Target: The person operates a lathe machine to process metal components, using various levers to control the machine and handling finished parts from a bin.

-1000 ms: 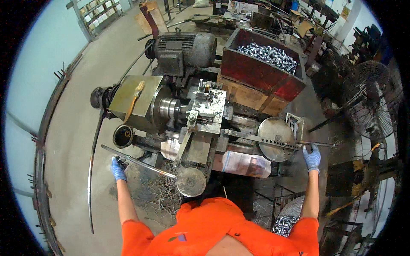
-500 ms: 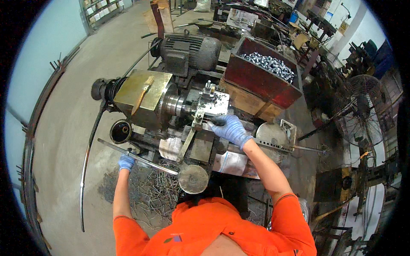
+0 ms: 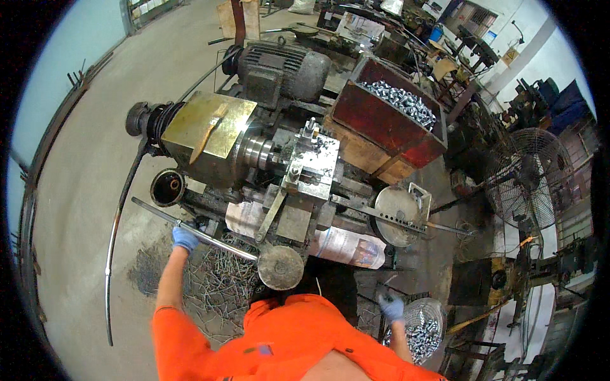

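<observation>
Dark, greasy metal made up the lathe-like machine (image 3: 293, 219), the largest thing, filling the centre of the view, with its motor (image 3: 283, 70) near twelve o'clock. From that centre, a red crate (image 3: 375, 124) stood at about half past one and a mesh basket (image 3: 422, 306) between four and five o'clock. A long steel bar (image 3: 225, 244) reached out to nine o'clock from beside a round disc (image 3: 281, 268) at half past six. Near eight o'clock, the person's gloved left hand (image 3: 184, 238) was curled around this bar. The gloved right hand (image 3: 391, 308), near five o'clock, was just beside the basket; whether its fingers held anything could not be told. Smallest were the shiny metal parts (image 3: 424, 333), piled in the basket and heaped in the crate. With both stocked, the work seemed well under way, though which pile was finished, how many pieces were left, and whether one sat in the machine could not be made out.
</observation>
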Available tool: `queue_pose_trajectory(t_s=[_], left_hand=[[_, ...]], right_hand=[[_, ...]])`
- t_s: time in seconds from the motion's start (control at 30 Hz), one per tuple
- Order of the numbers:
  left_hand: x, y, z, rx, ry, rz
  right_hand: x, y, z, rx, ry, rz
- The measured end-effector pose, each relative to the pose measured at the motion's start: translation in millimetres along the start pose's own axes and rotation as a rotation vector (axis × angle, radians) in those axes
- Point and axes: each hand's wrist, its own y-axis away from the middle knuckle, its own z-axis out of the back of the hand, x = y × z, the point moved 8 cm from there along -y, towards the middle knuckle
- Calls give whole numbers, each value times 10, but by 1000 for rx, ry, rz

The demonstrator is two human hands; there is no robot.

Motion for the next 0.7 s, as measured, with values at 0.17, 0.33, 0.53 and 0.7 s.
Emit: queue_pose_trajectory(t_s=[0.17,0.33,0.53,0.7], left_hand=[[-231,203,-502,-326,285,375],[-256,155,251,127,-144,-57],[58,166,-122,64,68,59],[244,438,837,132,138,101]], right_hand=[[-449,345,-277,72,-34,-283],[127,-132,620,-153,-120,-108],[1289,-772,1644,-362,35,170],[3300,-901,1806,-274,-184,482]])
